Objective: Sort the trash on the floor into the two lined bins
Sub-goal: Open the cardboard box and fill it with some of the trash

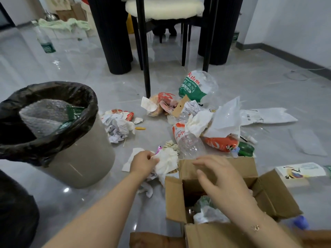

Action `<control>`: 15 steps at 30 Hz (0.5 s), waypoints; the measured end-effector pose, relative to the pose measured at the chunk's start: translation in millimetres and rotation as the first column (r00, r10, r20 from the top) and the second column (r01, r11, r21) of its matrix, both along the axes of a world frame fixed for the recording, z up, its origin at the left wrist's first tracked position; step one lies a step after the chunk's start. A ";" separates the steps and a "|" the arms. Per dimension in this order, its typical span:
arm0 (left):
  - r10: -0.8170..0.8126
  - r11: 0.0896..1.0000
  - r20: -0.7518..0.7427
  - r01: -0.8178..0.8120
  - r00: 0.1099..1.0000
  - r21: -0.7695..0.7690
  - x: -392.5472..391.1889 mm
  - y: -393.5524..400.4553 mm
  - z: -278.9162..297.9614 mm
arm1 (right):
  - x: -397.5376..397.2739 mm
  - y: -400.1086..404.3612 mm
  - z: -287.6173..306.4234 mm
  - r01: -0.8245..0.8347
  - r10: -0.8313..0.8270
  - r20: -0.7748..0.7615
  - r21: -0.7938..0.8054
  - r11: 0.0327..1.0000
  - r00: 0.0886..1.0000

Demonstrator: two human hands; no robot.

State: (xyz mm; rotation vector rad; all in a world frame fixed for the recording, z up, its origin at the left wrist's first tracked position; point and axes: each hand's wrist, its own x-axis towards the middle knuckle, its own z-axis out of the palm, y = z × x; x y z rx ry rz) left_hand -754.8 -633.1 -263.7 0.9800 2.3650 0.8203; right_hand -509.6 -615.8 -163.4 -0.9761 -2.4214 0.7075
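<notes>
My left hand (143, 162) is closed on a crumpled white tissue (167, 161) lying on the floor beside an open cardboard box (266, 197). My right hand (216, 178) hovers over the box's opening with fingers spread, holding nothing. A grey bin with a black liner (93, 158) stands at the left with bubble wrap and a green wrapper inside. Part of a second black-lined bin (18, 212) shows at the bottom left. Scattered trash lies beyond: a clear plastic bottle (189, 144), a green-labelled large bottle (197, 85), crumpled paper (118, 124), red snack wrappers (222, 143).
Black table legs (114, 33) and a chair with a cream cushion (164, 6) stand behind the pile. A white mailer bag (268, 116) and a small printed box (300, 171) lie at the right. An upright water bottle (44, 38) stands far left. The floor is glossy grey tile.
</notes>
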 end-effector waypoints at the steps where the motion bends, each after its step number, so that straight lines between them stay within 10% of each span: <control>1: 0.011 1.000 -0.006 -0.011 1.000 0.018 -4.8 -1.1 4.8 | -1.3 0.9 -0.2 0.003 -0.003 0.000 -0.003 1.000 1.000; 7: 0.042 0.961 0.256 -0.109 0.966 0.254 -21.7 -16.1 60.8 | -3.7 5.4 -1.0 0.042 -0.051 -0.141 -0.066 0.997 0.989; 15: -0.373 0.894 0.551 0.130 0.746 0.429 55.7 -27.0 146.7 | -18.2 -3.3 10.2 -0.074 -0.117 -0.411 -0.420 0.905 0.904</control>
